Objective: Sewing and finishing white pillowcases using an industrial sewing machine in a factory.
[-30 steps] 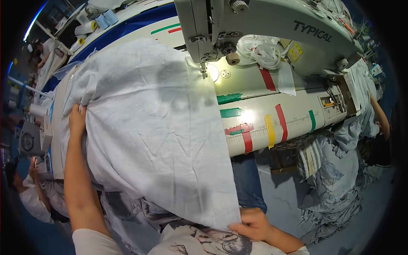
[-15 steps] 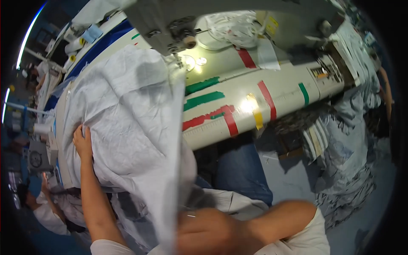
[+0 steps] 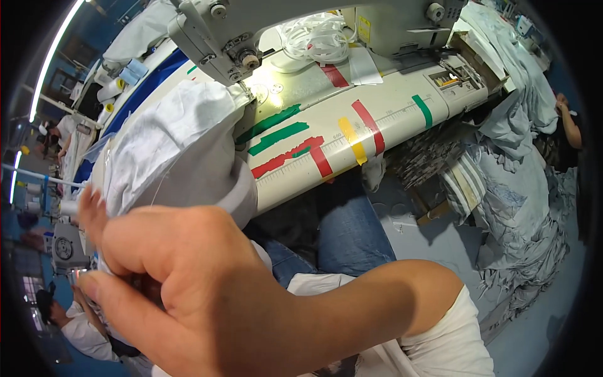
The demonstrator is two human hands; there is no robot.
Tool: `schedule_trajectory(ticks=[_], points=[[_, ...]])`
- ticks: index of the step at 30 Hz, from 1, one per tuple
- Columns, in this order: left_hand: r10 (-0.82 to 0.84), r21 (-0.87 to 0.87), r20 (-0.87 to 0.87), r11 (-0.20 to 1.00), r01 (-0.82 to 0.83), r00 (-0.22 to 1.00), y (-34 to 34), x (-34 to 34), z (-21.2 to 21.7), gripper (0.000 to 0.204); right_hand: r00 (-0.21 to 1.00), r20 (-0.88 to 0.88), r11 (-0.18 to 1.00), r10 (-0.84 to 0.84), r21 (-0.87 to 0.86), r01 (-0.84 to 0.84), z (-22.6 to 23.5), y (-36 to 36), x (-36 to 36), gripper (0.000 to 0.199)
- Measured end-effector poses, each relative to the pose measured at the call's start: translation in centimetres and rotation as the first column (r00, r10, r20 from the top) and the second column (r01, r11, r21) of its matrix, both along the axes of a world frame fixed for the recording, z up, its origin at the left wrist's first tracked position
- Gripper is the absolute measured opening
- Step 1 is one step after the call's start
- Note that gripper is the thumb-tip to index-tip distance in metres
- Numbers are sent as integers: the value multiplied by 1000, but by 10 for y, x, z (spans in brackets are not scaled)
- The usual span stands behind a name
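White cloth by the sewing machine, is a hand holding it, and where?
Yes. The right hand pinches the white cloth at its near left edge; fingers of the left hand touch there too.

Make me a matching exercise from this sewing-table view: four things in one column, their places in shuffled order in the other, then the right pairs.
Things:
1. white cloth
2. yellow tape strip
3. right hand
4. heap of grey fabric

Places:
A. on the floor at the right
B. close to the camera, low in the picture
C. draped over the table's left end
D. between two red strips on the table

Pairs: 1-C, 2-D, 3-B, 4-A
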State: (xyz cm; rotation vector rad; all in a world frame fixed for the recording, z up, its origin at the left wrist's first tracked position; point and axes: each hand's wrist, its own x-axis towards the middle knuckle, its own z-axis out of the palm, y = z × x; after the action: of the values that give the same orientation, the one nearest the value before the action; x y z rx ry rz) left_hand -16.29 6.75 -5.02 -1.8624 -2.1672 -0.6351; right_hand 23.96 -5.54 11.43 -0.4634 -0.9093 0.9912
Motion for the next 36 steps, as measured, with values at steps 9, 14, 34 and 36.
schedule_trajectory(ticks=[9,14,34,36], points=[[26,2,135,1000,-27,991,-76,23,23,42,861,265,897,434,-221,-384,-23,-37,71,15],[55,-2,226,998,-56,972,-101,43,28,44,816,165,617,554,-739,-269,-120,-97,70,18],[118,11,-22,993,-118,993,52,6,-22,26,635,606,747,479,-661,67,-195,-48,25,24],[142,16,-49,990,-141,989,81,7,-18,26,641,606,748,471,-660,74,-194,-39,28,24]])
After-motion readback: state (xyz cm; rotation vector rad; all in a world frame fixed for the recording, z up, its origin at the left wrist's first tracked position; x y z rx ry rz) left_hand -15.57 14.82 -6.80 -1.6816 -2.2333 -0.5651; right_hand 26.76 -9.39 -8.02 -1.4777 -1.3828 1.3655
